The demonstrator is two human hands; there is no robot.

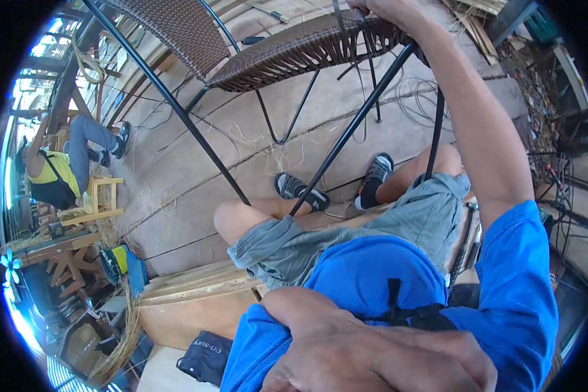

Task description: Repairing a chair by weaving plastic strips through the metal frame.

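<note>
A brown woven chair (287, 55) with dark metal legs is tilted over my lap, its leg ends by my knees. My right hand (385, 8) reaches to the upper edge of the picture and is closed on the rim of the woven seat; its fingertips are partly cut off. Loose dark strips (343, 32) hang from the seat beside that hand. My left hand (398, 356) is raised very near the camera in front of my blue shirt, apart from the chair. Its fingers are mostly hidden, and nothing shows in it.
I sit on a wooden bench (196, 317) with a dark pouch (206, 358) on it. Loose fibres and a coil of thin strip (421, 101) lie on the plank floor (176, 176). Another person (59, 166) sits at the left by a small wooden frame (98, 199). Debris (542, 104) lines the right.
</note>
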